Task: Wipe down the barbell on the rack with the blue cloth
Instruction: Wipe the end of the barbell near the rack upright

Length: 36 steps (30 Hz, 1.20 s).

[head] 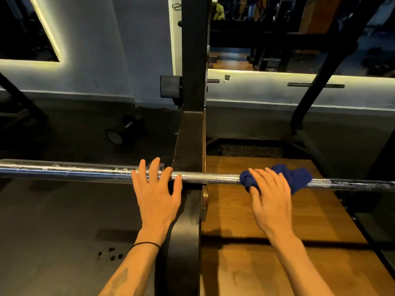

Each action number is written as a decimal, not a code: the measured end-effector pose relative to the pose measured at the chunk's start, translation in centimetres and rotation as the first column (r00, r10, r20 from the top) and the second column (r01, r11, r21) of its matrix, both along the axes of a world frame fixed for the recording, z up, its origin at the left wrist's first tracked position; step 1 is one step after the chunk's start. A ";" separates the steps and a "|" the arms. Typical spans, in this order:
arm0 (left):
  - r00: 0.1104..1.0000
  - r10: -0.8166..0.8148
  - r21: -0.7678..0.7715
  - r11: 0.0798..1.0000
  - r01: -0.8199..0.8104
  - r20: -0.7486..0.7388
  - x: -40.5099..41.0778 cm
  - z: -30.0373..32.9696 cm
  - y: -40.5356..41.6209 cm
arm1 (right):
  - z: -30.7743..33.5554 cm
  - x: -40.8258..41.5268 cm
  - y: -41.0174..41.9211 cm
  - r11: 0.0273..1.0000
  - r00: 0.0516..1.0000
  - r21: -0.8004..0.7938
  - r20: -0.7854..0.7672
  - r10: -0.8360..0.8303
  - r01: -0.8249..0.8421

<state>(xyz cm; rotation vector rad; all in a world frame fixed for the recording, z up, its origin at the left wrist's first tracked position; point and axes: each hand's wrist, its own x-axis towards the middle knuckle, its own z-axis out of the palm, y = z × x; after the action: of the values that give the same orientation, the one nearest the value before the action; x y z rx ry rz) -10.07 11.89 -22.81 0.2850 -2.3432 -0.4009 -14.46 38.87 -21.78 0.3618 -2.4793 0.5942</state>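
Observation:
The steel barbell (209,177) lies level across the view, resting on the black rack upright (193,82) at the middle. My left hand (157,189) rests on the bar at the collar, just left of the upright, with its fingers straight and spread. A blue cloth (297,176) is bunched over the knurled shaft to the right of the upright. My right hand (270,195) lies on top of the cloth and presses it onto the bar, with the thumb under the cloth's left end. The bar's thick sleeve (64,170) runs off the left edge.
A wooden lifting platform (245,221) lies below the bar on the right; dark rubber floor (64,221) is on the left. A dumbbell (121,131) lies on the floor behind the bar. A slanted rack brace (316,86) stands at the back right. A lit wall and mirror are beyond.

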 end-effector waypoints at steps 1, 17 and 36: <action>1.000 0.001 -0.002 1.000 -0.001 0.000 0.0 0.0 0.1 | 0.1 0.3 -1.1 0.997 0.998 -0.051 0.015 -0.054 0.055; 0.999 0.034 -0.019 0.999 -0.034 0.012 0.3 0.2 0.4 | -0.4 1.0 -4.7 0.976 0.980 -0.084 0.033 -0.197 0.199; 0.999 0.045 -0.082 0.996 -0.044 0.013 0.3 0.4 0.4 | -0.2 -0.6 -5.2 0.927 0.960 0.284 -0.061 0.272 -0.245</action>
<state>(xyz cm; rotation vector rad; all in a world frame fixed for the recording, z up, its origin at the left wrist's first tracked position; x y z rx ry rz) -9.75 12.29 -22.42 0.3016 -2.3563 -0.2817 -15.08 33.62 -21.94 0.8179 -2.4371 0.3213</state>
